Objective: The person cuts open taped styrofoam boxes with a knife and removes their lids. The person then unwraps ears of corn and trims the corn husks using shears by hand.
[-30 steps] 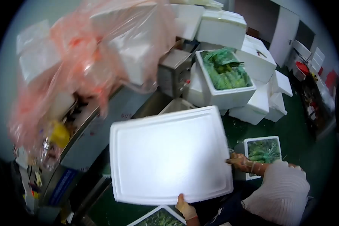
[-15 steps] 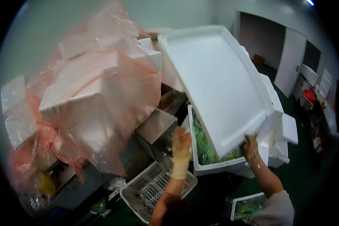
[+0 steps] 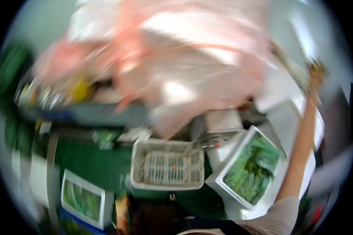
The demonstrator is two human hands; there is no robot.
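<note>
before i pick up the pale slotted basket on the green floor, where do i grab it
I'd grip the basket by its rim at the left and right ends, coming from above on the near side. It stands upright, open top facing up, and pink plastic sheeting hangs close to its far side.

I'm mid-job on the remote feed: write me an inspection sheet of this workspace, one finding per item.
Surface: green floor, visible between the containers.
Job's things: right box and lower-left box, both holding leafy greens; pale slotted crate between them.
Clutter: pink plastic film over white shapes; a yellow item among small things at left, too blurred to name.
Left hand: low, nearest the lower-left box; grip cannot be told.
Right hand: raised at upper right, near a blurred white shape; contact cannot be told.
Cables: nothing seen.
Surroundings: pale wall behind; upper view blurred.
</note>
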